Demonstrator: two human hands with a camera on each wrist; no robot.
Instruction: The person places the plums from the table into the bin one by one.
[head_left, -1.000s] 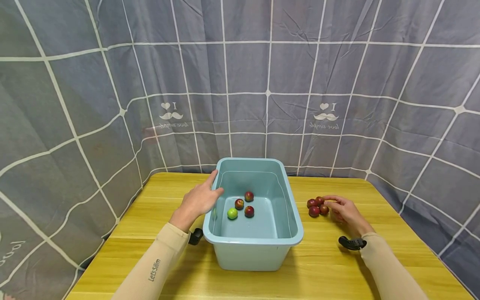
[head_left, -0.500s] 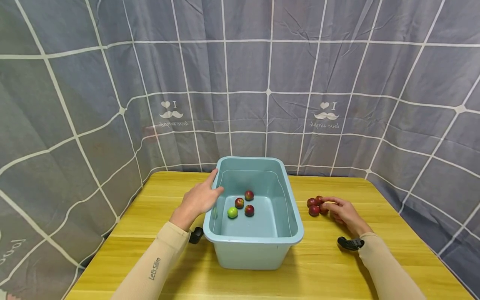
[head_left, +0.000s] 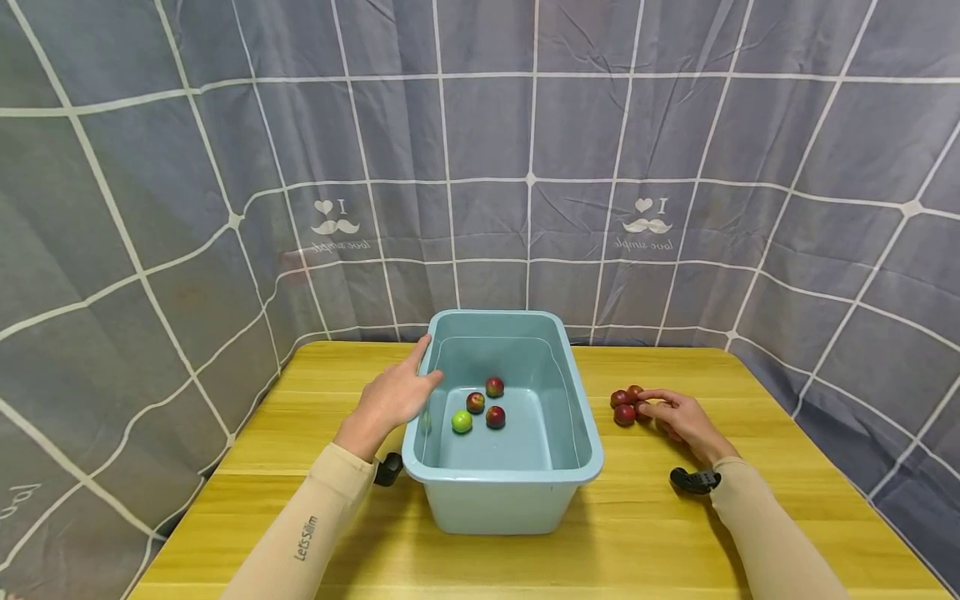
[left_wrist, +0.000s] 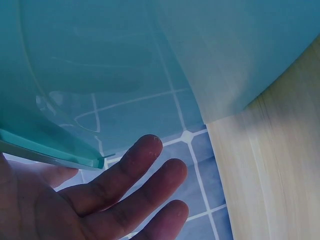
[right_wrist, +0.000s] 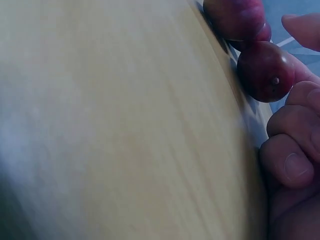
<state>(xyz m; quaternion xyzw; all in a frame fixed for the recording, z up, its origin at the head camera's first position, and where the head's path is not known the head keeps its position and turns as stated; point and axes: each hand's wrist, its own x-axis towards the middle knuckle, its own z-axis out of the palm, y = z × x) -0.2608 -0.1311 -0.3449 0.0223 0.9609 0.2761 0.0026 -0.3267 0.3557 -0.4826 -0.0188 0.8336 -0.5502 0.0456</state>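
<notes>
In the head view my left hand [head_left: 393,396] rests on the left rim of a pale blue plastic basin [head_left: 502,477], thumb over the rim. The left wrist view shows the other fingers [left_wrist: 140,187] outside the basin, loosely extended. Inside lie several small fruits: a green one [head_left: 462,422] and dark red plums [head_left: 495,417]. My right hand [head_left: 686,421] reaches over a cluster of plums [head_left: 624,415] on the table, thumb and index finger extended at the right-hand ones. The right wrist view shows the nearest plum [right_wrist: 265,70] beside curled lower fingers, with a gap to one fingertip.
The basin stands near the middle of a yellow wooden table [head_left: 300,492], between the two arms. Grey curtains with white grid lines [head_left: 487,167] hang behind the table and along both sides. Black straps with cameras [head_left: 693,481] sit at the wrists.
My right hand has shifted slightly left, so its fingers now cover more of the right-hand plums. The left hand and the basin have kept their places; the head view has shifted slightly.
</notes>
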